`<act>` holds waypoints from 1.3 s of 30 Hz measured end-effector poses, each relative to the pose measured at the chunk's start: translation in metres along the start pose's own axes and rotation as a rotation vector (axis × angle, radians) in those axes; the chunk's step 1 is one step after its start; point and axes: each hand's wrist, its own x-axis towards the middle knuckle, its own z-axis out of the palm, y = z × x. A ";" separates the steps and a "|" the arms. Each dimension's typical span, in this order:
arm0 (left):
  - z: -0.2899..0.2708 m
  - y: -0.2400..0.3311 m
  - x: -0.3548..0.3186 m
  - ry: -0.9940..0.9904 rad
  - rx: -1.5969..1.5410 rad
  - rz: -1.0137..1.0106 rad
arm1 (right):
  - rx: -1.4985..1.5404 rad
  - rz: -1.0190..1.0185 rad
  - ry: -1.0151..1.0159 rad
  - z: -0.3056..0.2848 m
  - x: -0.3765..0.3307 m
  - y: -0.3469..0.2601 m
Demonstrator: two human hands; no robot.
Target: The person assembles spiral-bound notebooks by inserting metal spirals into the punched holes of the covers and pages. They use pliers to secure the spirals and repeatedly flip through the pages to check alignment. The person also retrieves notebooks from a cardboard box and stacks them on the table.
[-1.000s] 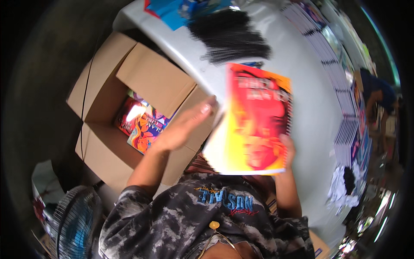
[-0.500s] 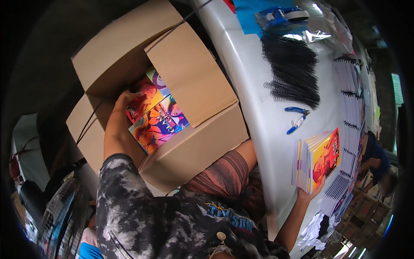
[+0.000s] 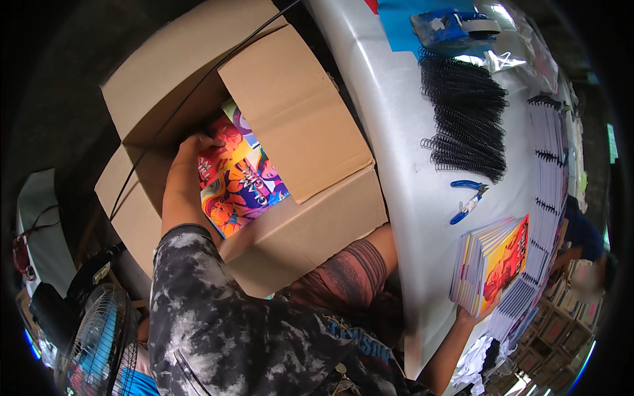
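Observation:
My left hand (image 3: 193, 150) reaches into an open cardboard box (image 3: 310, 224) at my left and rests on the top edge of a bright multicoloured booklet (image 3: 241, 181) lying inside it. Whether the fingers grip that booklet is unclear. My right hand (image 3: 470, 315) is at the near edge of a white table (image 3: 409, 165) and holds the lower edge of a stack of booklets (image 3: 492, 264) with an orange-red cover, tilted up on the tabletop.
A pile of black spiral binding coils (image 3: 465, 119) lies on the table, with blue-handled pliers (image 3: 467, 201) beside it and a blue tape dispenser (image 3: 456, 26) at the far end. Rows of bound booklets (image 3: 551, 165) line the right side. A floor fan (image 3: 92, 343) stands at lower left.
One second ago my hands held an orange-red booklet up in front of me. My left hand has gone into the box and moved deeper; my right hand now holds the stack on the table.

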 end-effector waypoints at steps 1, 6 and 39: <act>-0.005 0.002 0.003 -0.006 0.039 0.029 | 0.000 0.001 -0.002 -0.001 -0.001 -0.001; -0.007 0.001 0.000 -0.052 -0.002 0.069 | 0.000 -0.033 -0.058 -0.002 -0.002 0.002; -0.027 0.060 -0.156 0.624 0.372 -0.043 | 0.304 -0.015 -0.232 0.010 0.036 0.005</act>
